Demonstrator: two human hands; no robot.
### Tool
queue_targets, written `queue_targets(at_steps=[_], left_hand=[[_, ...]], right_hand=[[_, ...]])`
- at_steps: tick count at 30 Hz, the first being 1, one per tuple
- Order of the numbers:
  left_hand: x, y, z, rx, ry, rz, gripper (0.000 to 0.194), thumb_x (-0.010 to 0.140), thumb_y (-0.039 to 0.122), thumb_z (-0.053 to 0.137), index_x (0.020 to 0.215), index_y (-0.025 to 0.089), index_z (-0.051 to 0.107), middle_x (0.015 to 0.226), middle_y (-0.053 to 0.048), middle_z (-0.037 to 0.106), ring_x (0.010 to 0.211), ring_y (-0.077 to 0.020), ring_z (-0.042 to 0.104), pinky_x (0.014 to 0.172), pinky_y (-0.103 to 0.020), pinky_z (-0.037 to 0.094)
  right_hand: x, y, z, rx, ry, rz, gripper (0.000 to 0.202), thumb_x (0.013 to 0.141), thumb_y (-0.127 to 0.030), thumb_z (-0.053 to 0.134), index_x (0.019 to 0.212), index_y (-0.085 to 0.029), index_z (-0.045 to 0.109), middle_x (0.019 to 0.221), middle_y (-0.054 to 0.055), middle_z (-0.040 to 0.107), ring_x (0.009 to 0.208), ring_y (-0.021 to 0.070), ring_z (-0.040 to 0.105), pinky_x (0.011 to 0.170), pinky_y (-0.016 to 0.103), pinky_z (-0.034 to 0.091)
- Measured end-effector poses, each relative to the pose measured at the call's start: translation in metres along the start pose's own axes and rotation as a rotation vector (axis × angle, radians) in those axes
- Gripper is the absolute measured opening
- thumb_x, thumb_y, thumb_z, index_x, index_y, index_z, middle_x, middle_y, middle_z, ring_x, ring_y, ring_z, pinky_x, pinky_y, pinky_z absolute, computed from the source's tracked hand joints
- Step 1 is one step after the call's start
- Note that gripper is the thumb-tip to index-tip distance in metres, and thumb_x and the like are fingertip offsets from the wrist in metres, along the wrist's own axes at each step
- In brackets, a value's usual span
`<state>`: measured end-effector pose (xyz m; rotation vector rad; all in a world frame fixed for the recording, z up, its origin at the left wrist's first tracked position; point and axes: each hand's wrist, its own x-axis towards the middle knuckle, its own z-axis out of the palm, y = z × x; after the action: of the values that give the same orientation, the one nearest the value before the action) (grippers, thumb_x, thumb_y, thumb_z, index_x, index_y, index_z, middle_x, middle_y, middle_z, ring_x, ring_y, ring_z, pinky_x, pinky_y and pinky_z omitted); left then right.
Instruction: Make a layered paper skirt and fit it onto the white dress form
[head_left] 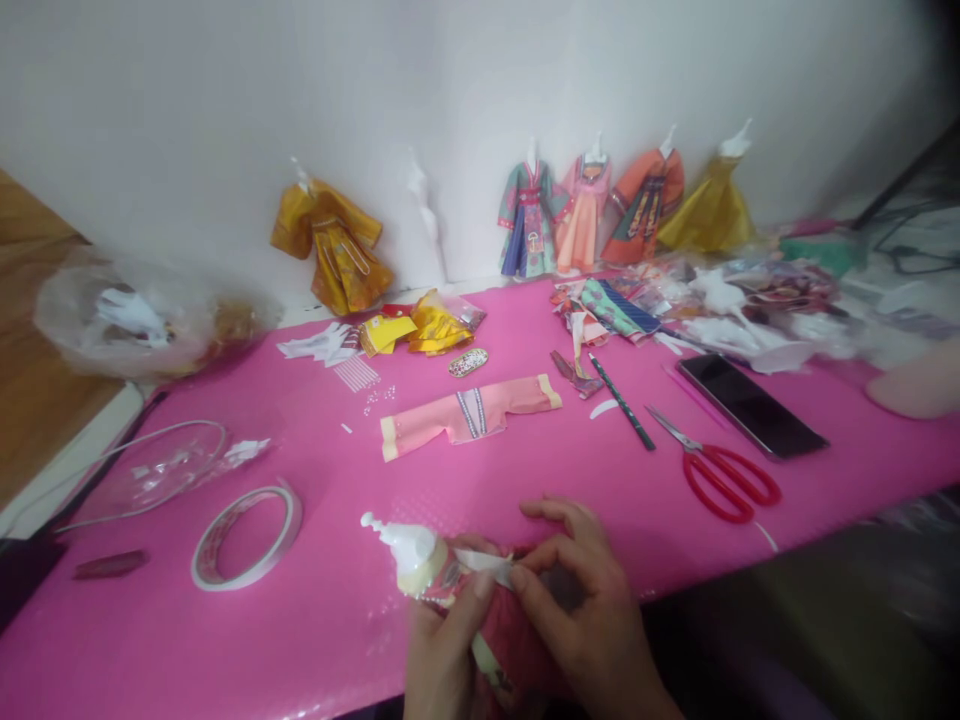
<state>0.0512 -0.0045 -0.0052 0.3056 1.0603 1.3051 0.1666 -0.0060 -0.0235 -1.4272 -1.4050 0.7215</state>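
Note:
A white doll torso [414,550] dressed in red and cream cloth lies tilted at the table's near edge, its neck pointing up and left. My left hand [448,640] is wrapped round the dressed doll, the thumb on a white strip [484,566] across the clothing. At the strip's right end, my right hand [589,600] pinches with thumb and index finger, other fingers curled above. The red skirt cloth [517,635] hangs between both hands. Beyond them, a pink doll top [472,413] with cream cuffs lies flat.
Red-handled scissors [724,480], a phone [754,405] and a pencil [622,402] lie right on the pink table [322,640]. A tape roll [247,538] is left. Dressed doll forms, including a green one [531,215], line the wall above fabric scraps [615,308].

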Motion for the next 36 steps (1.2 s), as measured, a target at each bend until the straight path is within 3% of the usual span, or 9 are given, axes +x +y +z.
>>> queue_targets(at_steps=[9,16,22,27,31,36], left_hand=[[0.005,-0.006,-0.009,-0.037,0.003,-0.014,0.041,0.059,0.024,0.086,0.095,0.018,0.067,0.078,-0.003,0.072,0.074,-0.0239,0.072,0.067,-0.03,0.057],[0.002,-0.004,-0.005,-0.03,0.0,0.017,0.03,0.061,0.025,0.085,0.085,0.019,0.068,0.075,-0.001,0.071,0.075,-0.0214,0.071,0.067,-0.026,0.056],[0.005,0.001,-0.004,-0.031,-0.072,0.015,0.028,0.062,0.027,0.085,0.081,0.018,0.067,0.078,-0.002,0.071,0.077,-0.0221,0.07,0.069,-0.029,0.056],[0.008,0.01,0.001,0.037,-0.107,0.028,0.024,0.067,0.028,0.083,0.083,0.017,0.069,0.076,-0.002,0.071,0.08,-0.0219,0.07,0.07,-0.027,0.056],[0.01,0.018,0.006,0.136,-0.098,0.082,0.02,0.072,0.027,0.08,0.085,0.016,0.07,0.08,-0.003,0.072,0.082,-0.0214,0.07,0.07,-0.025,0.055],[0.011,0.022,0.01,0.159,-0.1,0.096,0.02,0.076,0.028,0.076,0.087,0.013,0.07,0.082,-0.006,0.073,0.082,-0.0229,0.07,0.069,-0.027,0.055]], right_hand=[[0.006,-0.001,-0.002,-0.038,0.006,0.012,0.012,0.075,-0.02,0.07,0.064,-0.022,0.066,0.108,0.009,0.064,0.107,0.0295,0.054,0.092,0.045,0.041],[0.01,0.001,-0.006,-0.022,0.0,0.084,0.008,0.072,-0.025,0.076,0.069,-0.022,0.069,0.107,0.009,0.062,0.107,0.0297,0.054,0.091,0.044,0.042],[0.014,-0.002,-0.016,0.026,-0.161,0.135,0.005,0.077,-0.029,0.074,0.078,-0.025,0.072,0.101,0.006,0.059,0.104,0.0265,0.055,0.092,0.04,0.041],[0.025,-0.008,-0.019,0.09,-0.27,0.14,0.004,0.078,-0.022,0.069,0.074,-0.022,0.068,0.099,0.005,0.059,0.105,0.0236,0.055,0.092,0.036,0.041],[0.035,-0.013,-0.02,0.108,-0.303,0.129,0.013,0.08,-0.021,0.066,0.067,-0.019,0.063,0.09,0.003,0.059,0.094,0.0203,0.058,0.083,0.033,0.044],[0.04,-0.015,-0.022,-0.012,-0.34,0.08,0.007,0.083,-0.023,0.065,0.078,-0.02,0.069,0.083,0.002,0.058,0.087,0.0204,0.058,0.076,0.032,0.044]])
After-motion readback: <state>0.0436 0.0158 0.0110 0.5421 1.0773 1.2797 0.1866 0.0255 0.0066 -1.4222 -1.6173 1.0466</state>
